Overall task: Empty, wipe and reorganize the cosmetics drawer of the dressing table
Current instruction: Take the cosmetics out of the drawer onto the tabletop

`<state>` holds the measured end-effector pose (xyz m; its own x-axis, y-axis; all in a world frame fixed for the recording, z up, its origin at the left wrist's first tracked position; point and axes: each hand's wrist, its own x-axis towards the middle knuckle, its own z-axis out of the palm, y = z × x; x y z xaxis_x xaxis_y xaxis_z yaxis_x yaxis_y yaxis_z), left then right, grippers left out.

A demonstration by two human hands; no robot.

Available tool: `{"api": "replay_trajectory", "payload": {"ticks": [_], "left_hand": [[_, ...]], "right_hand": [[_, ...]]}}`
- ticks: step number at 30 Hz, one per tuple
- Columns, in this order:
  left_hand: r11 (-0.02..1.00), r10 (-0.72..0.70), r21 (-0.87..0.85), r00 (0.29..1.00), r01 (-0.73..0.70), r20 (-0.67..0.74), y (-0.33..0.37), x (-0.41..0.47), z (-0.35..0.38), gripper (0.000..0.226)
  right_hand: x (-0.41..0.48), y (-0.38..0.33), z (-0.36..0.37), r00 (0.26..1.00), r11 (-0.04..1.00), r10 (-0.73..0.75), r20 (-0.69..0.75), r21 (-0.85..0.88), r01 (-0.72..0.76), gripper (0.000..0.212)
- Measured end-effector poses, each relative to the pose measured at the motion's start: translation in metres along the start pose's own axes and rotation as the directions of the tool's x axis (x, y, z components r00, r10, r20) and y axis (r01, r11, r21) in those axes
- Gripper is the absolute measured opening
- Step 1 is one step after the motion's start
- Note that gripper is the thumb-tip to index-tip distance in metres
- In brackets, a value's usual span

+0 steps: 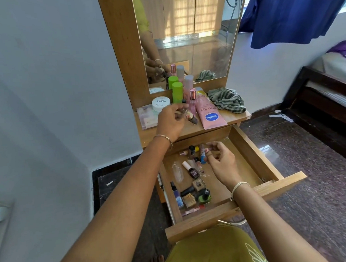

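- Emptying is under way, by my reckoning roughly half done: the drawer [255, 156] stands pulled out below the dressing table top [190, 130], and its right half already shows bare wood.
- Several things now sit up on the top: a pink Vaseline tube [210, 113], a green-capped bottle [177, 91], a white nail-polish-remover tub [160, 104], a clear flat box [146, 117], and a pink-capped spray [192, 99].
- The left hand [170, 121] hovers over the top, fingers curled around a small item or two; blur keeps me from saying exactly what.
- The right hand [223, 162] reaches into the back of the drawer, fingers pinched on a small pinkish tube, just beside a cluster of little bottles.
- Still inside: a dark maroon nail polish [193, 171], a green nail polish [204, 197], a blue bottle [177, 196], and other small pieces along the left side.
- A striped cloth [226, 100] lies crumpled on the top, near the mirror [193, 29]; wiping looks not yet begun, and reorganising would follow that.
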<state>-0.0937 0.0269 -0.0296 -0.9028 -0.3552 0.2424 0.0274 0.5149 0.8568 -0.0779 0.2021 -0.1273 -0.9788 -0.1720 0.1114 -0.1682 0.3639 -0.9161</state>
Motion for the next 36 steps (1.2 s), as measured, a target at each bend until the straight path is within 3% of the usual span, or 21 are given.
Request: {"api": "replay_trajectory", "payload": {"ticks": [7, 11, 19, 32, 36], "left_hand": [[0.957, 0.057, 0.279, 0.994, -0.081, 0.092, 0.003, 0.029, 0.009, 0.035], [0.935, 0.062, 0.341, 0.992, -0.096, 0.109, 0.003, 0.033, 0.012, 0.037], [0.96, 0.083, 0.264, 0.994, -0.098, 0.069, 0.005, 0.027, 0.019, 0.02], [0.996, 0.047, 0.081, 0.997, -0.042, -0.059, -0.008, -0.006, 0.003, 0.018], [0.997, 0.01, 0.081, 0.997, -0.016, 0.073, -0.019, -0.043, -0.003, 0.015]], "right_hand": [[0.002, 0.002, 0.0, 1.0, 0.998, 0.03, 0.009, -0.049, -0.029, 0.017], [0.002, 0.001, -0.001, 1.0, 0.994, 0.024, 0.016, -0.104, -0.023, 0.015], [0.0, -0.002, -0.001, 0.999, 0.99, 0.015, 0.03, -0.143, -0.011, 0.016], [0.002, 0.001, -0.001, 1.0, 0.98, 0.024, 0.008, -0.198, -0.022, 0.019], [0.001, 0.0, -0.002, 0.999, 0.981, 0.043, 0.022, -0.191, -0.038, 0.02]]}}
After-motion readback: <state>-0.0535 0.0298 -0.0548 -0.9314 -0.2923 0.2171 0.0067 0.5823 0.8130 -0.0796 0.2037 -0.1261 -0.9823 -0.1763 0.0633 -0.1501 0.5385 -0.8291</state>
